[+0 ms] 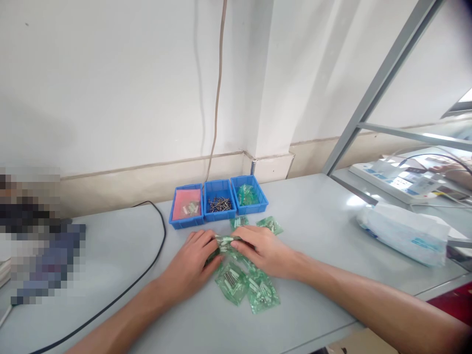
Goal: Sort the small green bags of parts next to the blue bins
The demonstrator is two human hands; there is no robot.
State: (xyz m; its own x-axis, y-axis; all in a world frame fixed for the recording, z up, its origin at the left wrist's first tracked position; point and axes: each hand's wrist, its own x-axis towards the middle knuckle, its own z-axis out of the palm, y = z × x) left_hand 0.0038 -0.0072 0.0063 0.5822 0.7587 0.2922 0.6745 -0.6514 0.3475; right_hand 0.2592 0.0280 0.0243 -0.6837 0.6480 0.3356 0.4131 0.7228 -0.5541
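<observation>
see-through green plastic packet of small pale parts [225, 242] sits between hands, long side roughly left-right — left hand [190, 260] curled round left end, right hand [267, 250] pinching right end, other green packets [262, 294] just beside.

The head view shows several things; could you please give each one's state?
Left hand: closed on a green bag
Right hand: gripping it too
Left bin: open, pink packet inside
Middle bin: open, screws inside
Right bin: open, green bags inside
Two nearest bags: filled, lying flat
Black cable: curved
</observation>
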